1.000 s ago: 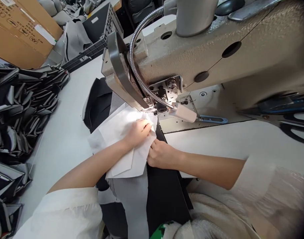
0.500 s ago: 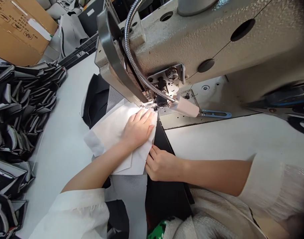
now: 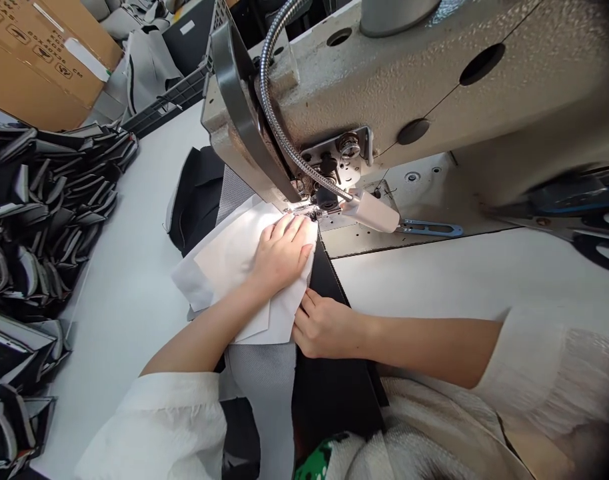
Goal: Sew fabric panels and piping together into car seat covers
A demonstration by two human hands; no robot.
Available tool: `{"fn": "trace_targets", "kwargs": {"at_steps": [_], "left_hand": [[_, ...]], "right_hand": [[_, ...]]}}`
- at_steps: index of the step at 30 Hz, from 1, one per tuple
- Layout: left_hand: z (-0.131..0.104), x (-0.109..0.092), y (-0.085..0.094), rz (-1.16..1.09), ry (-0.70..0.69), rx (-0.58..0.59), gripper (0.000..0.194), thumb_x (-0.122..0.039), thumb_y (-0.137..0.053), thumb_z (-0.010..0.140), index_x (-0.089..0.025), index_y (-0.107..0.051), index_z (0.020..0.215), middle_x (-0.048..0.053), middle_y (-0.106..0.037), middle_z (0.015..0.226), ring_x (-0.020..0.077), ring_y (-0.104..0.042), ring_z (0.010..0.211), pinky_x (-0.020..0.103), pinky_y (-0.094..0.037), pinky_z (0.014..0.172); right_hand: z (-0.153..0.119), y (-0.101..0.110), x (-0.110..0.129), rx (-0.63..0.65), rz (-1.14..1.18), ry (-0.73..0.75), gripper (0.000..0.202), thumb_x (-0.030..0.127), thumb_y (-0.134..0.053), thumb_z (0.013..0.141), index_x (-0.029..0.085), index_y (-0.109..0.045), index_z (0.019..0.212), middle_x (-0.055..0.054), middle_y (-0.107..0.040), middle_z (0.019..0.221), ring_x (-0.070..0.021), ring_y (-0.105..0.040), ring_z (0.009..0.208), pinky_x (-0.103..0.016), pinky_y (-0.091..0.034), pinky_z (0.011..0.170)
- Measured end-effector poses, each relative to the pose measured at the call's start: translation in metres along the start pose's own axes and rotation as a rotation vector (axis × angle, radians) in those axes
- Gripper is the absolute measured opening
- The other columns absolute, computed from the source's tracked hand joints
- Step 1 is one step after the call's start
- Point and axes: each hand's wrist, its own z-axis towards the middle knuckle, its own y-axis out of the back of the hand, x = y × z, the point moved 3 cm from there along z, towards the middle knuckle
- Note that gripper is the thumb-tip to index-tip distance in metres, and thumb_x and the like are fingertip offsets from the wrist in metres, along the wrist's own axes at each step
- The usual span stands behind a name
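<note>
My left hand (image 3: 280,257) lies flat on a white sheet (image 3: 234,260), fingers stretched toward the needle area of a sewing machine (image 3: 304,100). Lower right of it, my right hand (image 3: 322,327) pinches the edge of the white sheet and the grey mesh fabric (image 3: 264,387) under it. Black fabric (image 3: 334,393) runs beneath my right hand and down to my lap. A folded black piece (image 3: 197,193) lies left of the machine head. The presser foot is partly hidden by the lamp and my fingertips.
A small lamp (image 3: 372,212) on a flexible metal hose lights the stitching spot. Scissors (image 3: 559,227) and a blue thread snipper (image 3: 432,229) rest on the right. Stacked black and grey pieces (image 3: 44,213) line the left side; a cardboard box (image 3: 44,67) stands behind.
The view has shifted slightly, so the machine head and left-side items appear a little further right. Both hands keep nearly the same places on the white sheet and fabric.
</note>
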Motion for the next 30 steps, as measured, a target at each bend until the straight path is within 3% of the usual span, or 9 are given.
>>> {"fn": "trace_targets", "kwargs": {"at_steps": [7,10,12,15,17,27,30], "left_hand": [[-0.003,0.005,-0.001,-0.020,-0.048,0.046,0.052,-0.040,-0.031,0.095,-0.019,-0.037,0.142,0.008,-0.038,0.148,0.0269,-0.031,0.136,0.041,-0.030,0.104],[-0.003,0.006,-0.002,-0.023,-0.055,0.059,0.059,-0.049,-0.032,0.093,-0.018,-0.035,0.143,0.009,-0.036,0.149,0.0274,-0.029,0.137,0.042,-0.028,0.106],[-0.003,0.006,-0.002,-0.028,-0.059,0.061,0.062,-0.053,-0.033,0.092,-0.017,-0.035,0.143,0.009,-0.035,0.149,0.0273,-0.029,0.137,0.042,-0.027,0.107],[-0.003,0.007,-0.002,-0.039,-0.065,0.048,0.060,-0.053,-0.034,0.092,-0.019,-0.037,0.141,0.008,-0.034,0.149,0.0261,-0.028,0.138,0.041,-0.026,0.107],[-0.003,0.008,-0.002,-0.049,-0.066,0.043,0.060,-0.053,-0.035,0.091,-0.018,-0.038,0.141,0.008,-0.036,0.149,0.0258,-0.028,0.138,0.040,-0.026,0.107],[-0.004,0.006,0.001,-0.078,-0.055,0.024,0.058,-0.051,-0.041,0.090,-0.014,-0.044,0.135,0.011,-0.040,0.146,0.0270,-0.031,0.136,0.039,-0.027,0.107],[-0.001,0.007,-0.001,-0.091,-0.034,0.010,0.057,-0.049,-0.042,0.090,-0.012,-0.043,0.135,0.013,-0.042,0.144,0.0276,-0.032,0.136,0.040,-0.027,0.108]], "right_hand": [[0.000,0.001,0.000,0.041,-0.007,-0.001,0.021,0.004,-0.042,0.080,0.011,-0.060,0.073,-0.014,-0.064,0.073,-0.0218,-0.060,0.069,-0.043,-0.048,0.070],[-0.005,0.004,-0.016,0.092,0.122,0.031,0.022,0.007,-0.041,0.084,0.012,-0.061,0.077,-0.010,-0.064,0.075,-0.0175,-0.057,0.068,-0.034,-0.045,0.068],[-0.011,0.006,-0.040,0.094,0.212,-0.061,0.023,0.012,-0.040,0.087,0.014,-0.063,0.081,-0.007,-0.063,0.077,-0.0146,-0.055,0.068,-0.028,-0.041,0.064],[-0.024,0.004,-0.087,0.050,0.139,-0.429,0.027,0.018,-0.040,0.090,0.016,-0.064,0.100,-0.004,-0.063,0.082,-0.0142,-0.055,0.074,-0.026,-0.035,0.059],[-0.031,0.000,-0.108,0.046,0.046,-0.590,0.031,0.019,-0.041,0.090,0.016,-0.062,0.113,-0.005,-0.062,0.082,-0.0150,-0.054,0.075,-0.026,-0.032,0.058],[-0.018,-0.002,-0.116,0.352,0.019,-0.679,0.046,0.015,-0.045,0.080,0.015,-0.056,0.125,-0.008,-0.064,0.084,-0.0182,-0.053,0.074,-0.026,-0.028,0.055],[-0.017,-0.004,-0.121,0.384,0.016,-0.710,0.046,0.016,-0.043,0.082,0.017,-0.055,0.127,-0.008,-0.065,0.087,-0.0175,-0.054,0.071,-0.027,-0.031,0.057]]}}
